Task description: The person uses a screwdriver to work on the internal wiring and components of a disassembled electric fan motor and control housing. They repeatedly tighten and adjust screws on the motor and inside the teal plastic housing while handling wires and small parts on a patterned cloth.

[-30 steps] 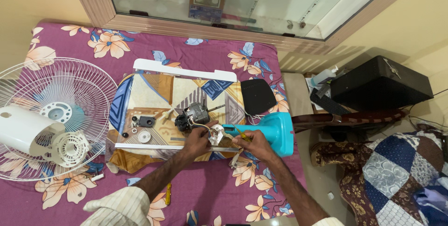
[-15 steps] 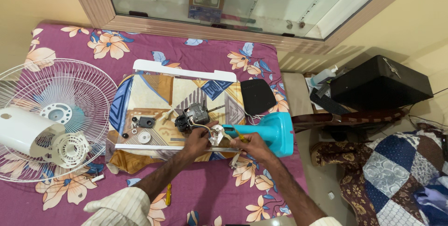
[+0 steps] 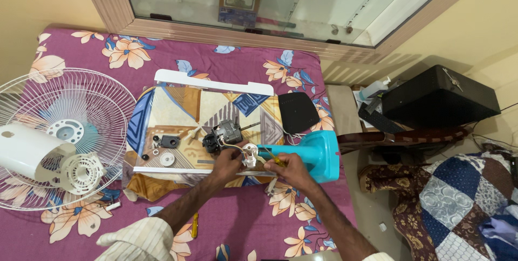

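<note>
My left hand [image 3: 226, 162] pinches a small white wired part [image 3: 250, 155] at the near edge of a patterned cloth [image 3: 178, 111]. My right hand [image 3: 288, 168] grips a yellow-handled screwdriver [image 3: 272, 157] with its tip at that white part. White wires run from the part to a dark fan motor [image 3: 222, 133] lying on the cloth just beyond my hands. A turquoise fan stand [image 3: 315, 154] lies on its side to the right, touching my right hand.
A white wire fan guard [image 3: 81, 110] and a white motor housing [image 3: 40, 156] lie at the left. Small screws and a black part [image 3: 169, 141] rest on the cloth. A black pad [image 3: 298, 112], a black case [image 3: 440, 102] and a second screwdriver [image 3: 195, 225] lie around.
My hands and the white part have stayed in the same spot. The turquoise stand has shifted a little toward my right hand.
</note>
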